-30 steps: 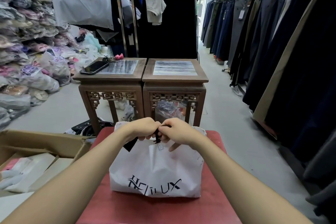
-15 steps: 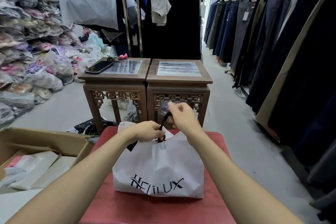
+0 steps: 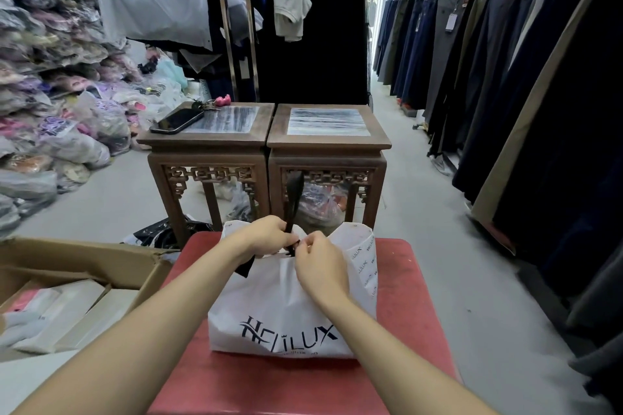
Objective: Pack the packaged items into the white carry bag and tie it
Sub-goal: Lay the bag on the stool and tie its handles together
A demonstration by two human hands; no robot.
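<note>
Head cam: white bag (image 3: 279, 307) upright, black ribbon (image 3: 294, 195) standing at 12 o'clock; left hand (image 3: 269, 234) and right hand (image 3: 320, 266) pinch its base, fingers curled.

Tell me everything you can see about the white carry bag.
The white carry bag looks soft and matte, with black HELILUX lettering in front and small repeats on its side. It stands upright on the red surface, mouth gathered. The left hand and right hand pinch its black ribbon, one end sticking up.
</note>
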